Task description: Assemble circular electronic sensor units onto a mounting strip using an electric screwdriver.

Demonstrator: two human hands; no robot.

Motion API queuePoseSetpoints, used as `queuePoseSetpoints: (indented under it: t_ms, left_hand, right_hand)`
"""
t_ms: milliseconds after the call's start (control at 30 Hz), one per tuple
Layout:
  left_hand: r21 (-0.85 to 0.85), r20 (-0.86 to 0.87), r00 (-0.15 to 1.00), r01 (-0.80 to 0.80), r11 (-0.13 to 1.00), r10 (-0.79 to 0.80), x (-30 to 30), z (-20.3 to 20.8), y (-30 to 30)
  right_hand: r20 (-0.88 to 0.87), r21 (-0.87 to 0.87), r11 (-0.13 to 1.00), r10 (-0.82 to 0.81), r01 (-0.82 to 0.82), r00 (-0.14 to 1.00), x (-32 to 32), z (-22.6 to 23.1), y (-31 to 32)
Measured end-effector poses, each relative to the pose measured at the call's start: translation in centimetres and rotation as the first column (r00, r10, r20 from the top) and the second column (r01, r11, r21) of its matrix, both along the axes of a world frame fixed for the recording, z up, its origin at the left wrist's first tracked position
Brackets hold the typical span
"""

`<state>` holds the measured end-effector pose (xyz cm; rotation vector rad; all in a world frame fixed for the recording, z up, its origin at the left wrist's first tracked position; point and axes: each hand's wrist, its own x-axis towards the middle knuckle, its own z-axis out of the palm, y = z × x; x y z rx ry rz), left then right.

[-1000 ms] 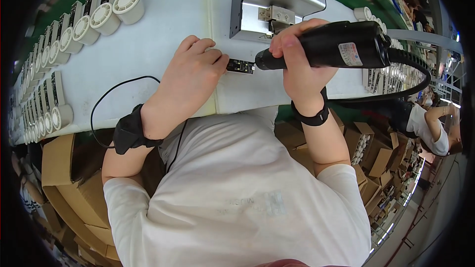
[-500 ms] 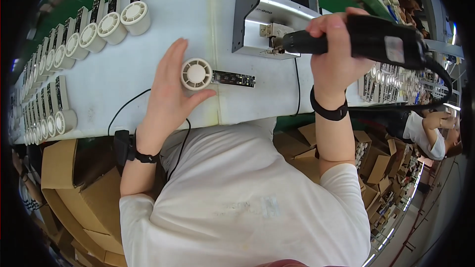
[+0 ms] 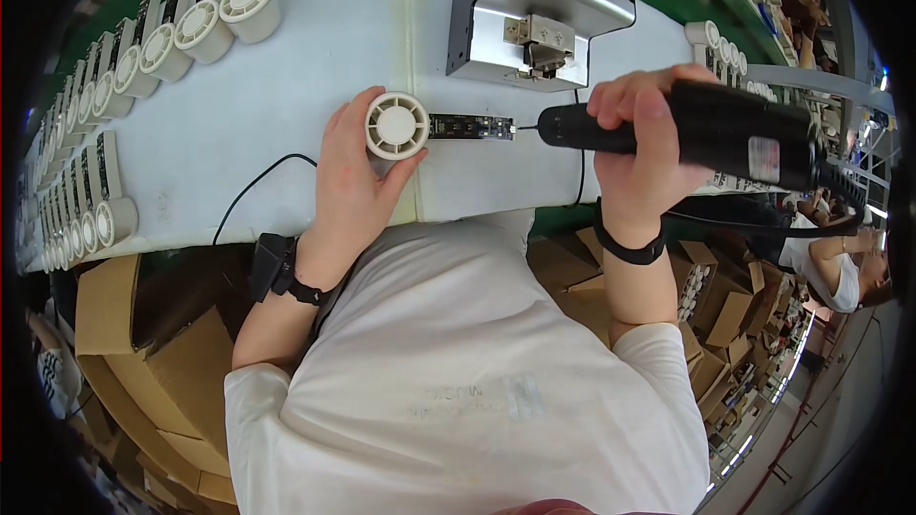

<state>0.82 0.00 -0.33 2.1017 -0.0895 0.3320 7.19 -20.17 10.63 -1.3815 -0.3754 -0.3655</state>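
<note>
My left hand (image 3: 353, 176) is closed around a white round vented housing (image 3: 397, 126), fingers on its far side and thumb on its near side. A narrow white piece with a dark circuit board (image 3: 472, 127) reaches from the housing to the right, lying over the table. My right hand (image 3: 637, 157) grips a black electric screwdriver (image 3: 735, 129), held level and pointing left. Its thin bit (image 3: 527, 128) is at the board's right end; whether it touches there I cannot tell.
A silver-grey screw feeder (image 3: 477, 29) stands beyond the screwdriver. Rows of similar white housings with boards (image 3: 250, 10) line the table's left side, and more (image 3: 703, 33) sit at the right. Cables cross the white tabletop (image 3: 277, 105). Cardboard boxes (image 3: 105, 305) stand below; another person (image 3: 825, 262) is at right.
My left hand has closed on the housing, which has shifted slightly right and away from me. The screwdriver has come from the screw feeder down to the board's end.
</note>
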Motion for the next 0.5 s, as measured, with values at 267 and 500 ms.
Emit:
queuePoseSetpoints:
  t_ms: [267, 500]
  left_hand:
    - [-0.014, 0.0, 1.0, -0.005, 1.0, 0.005, -0.1, 0.0, -0.1]
    - [-0.005, -0.001, 1.0, -0.002, 1.0, 0.002, -0.2, 0.0, -0.2]
  right_hand:
    - [-0.047, 0.032, 0.999, 0.0, 0.002, 0.999, -0.9, -1.6, -0.8]
    - [-0.041, 0.017, 1.0, 0.001, 0.0, 0.999, -1.0, -2.4, -0.6]
